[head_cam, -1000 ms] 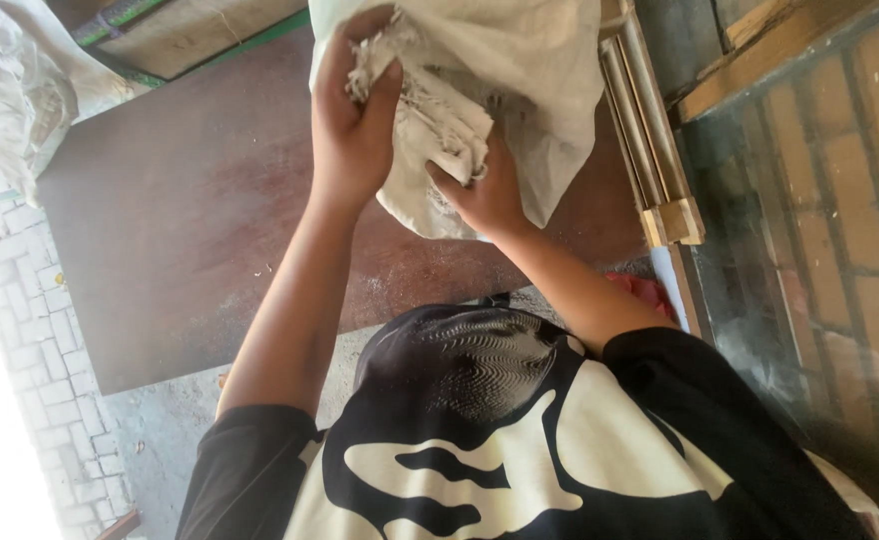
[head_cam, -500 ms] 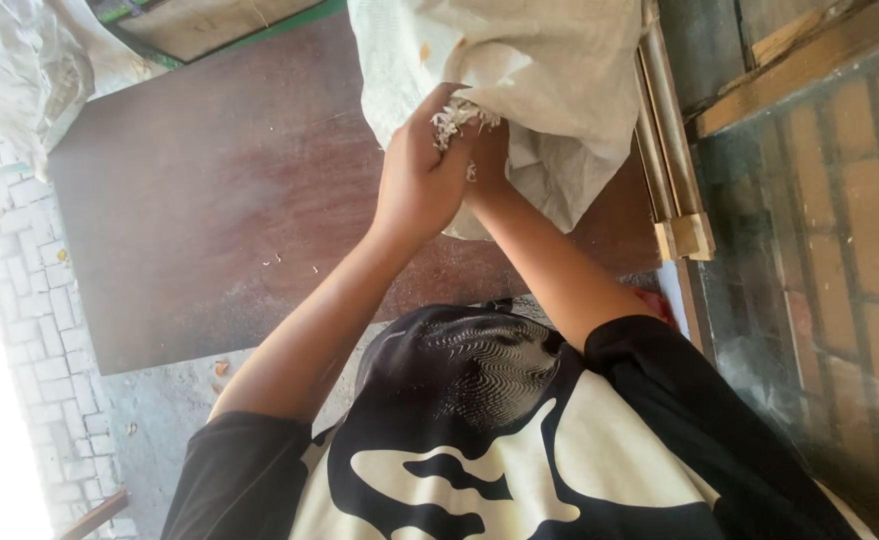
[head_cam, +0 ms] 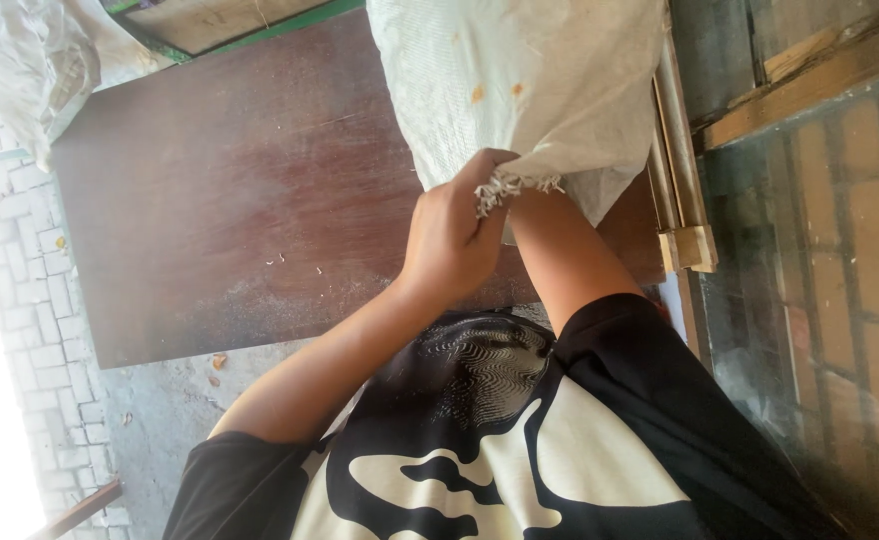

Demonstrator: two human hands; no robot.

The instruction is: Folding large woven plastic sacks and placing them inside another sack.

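The white woven sack (head_cam: 520,90) hangs at the top of the view, over the far right part of the dark brown board (head_cam: 230,200) that serves here as the desk. Its frayed open edge (head_cam: 515,185) points down toward the person's chest, and both hands meet right at that edge.

The left hand (head_cam: 450,240) is clenched on the frayed rim, with the fingers (head_cam: 480,175) curled over the fabric and loose threads sticking out beside the knuckles. The right hand is out of sight — the right forearm (head_cam: 560,250) runs up into the mouth of the sack and the cloth covers everything past the wrist, so whether it grips anything inside cannot be told.

The sack's body is creased and carries a few small orange-brown stains. It lies above both hands, touching the left one and wrapped around the right wrist.

To the right of the sack stands a bundle of pale wooden strips (head_cam: 685,200) along the desk's right edge, with a brick wall (head_cam: 840,250) beyond. A second pale sack (head_cam: 30,70) sits past the desk's far left corner — well apart from the hands. The person wears a black T-shirt with a white print (head_cam: 480,470).
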